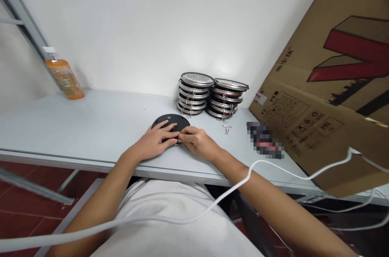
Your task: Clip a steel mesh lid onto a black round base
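Observation:
A round black disc (179, 119) with a small blue mark lies on the grey table near its front edge. Across its left part my left hand (154, 139) rests flat, fingers spread. At the disc's right front rim, my right hand (197, 140) has thumb and fingers pinched together; what is between them is too small and covered to make out. Behind are two stacks of round, metal-rimmed discs, the left stack (196, 79) and the right stack (231, 84), with binder clips on their edges. Loose wire clip pieces (226, 129) lie before the right stack.
An orange drink bottle (65, 75) stands at the back left. A large cardboard box (304, 95) leans in on the right, with a blurred dark item (264, 139) beside it. In the foreground a white cable (212, 206) crosses over my right forearm.

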A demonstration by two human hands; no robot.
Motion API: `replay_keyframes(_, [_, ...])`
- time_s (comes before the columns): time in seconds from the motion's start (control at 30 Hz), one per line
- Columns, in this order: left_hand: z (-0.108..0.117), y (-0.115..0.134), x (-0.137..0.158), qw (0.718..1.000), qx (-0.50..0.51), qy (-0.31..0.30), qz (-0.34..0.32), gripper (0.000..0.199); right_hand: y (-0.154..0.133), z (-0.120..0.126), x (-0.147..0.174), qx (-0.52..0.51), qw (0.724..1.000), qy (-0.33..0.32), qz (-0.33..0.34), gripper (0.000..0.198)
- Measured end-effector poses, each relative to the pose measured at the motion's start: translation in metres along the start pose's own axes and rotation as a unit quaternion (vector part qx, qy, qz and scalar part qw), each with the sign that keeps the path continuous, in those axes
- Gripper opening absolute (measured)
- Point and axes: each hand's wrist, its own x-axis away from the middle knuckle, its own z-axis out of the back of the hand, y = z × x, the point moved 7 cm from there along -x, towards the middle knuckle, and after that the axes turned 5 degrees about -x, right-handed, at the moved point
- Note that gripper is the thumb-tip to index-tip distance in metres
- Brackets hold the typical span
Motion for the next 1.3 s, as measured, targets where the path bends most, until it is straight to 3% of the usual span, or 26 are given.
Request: replay_keyframes(1.3, [0.0,0.009,-0.009,0.999,-0.003,0.028,0.041,0.043,0.01,0.005,0.003,-0.001,1.0,-0.006,-0.024,0.021])
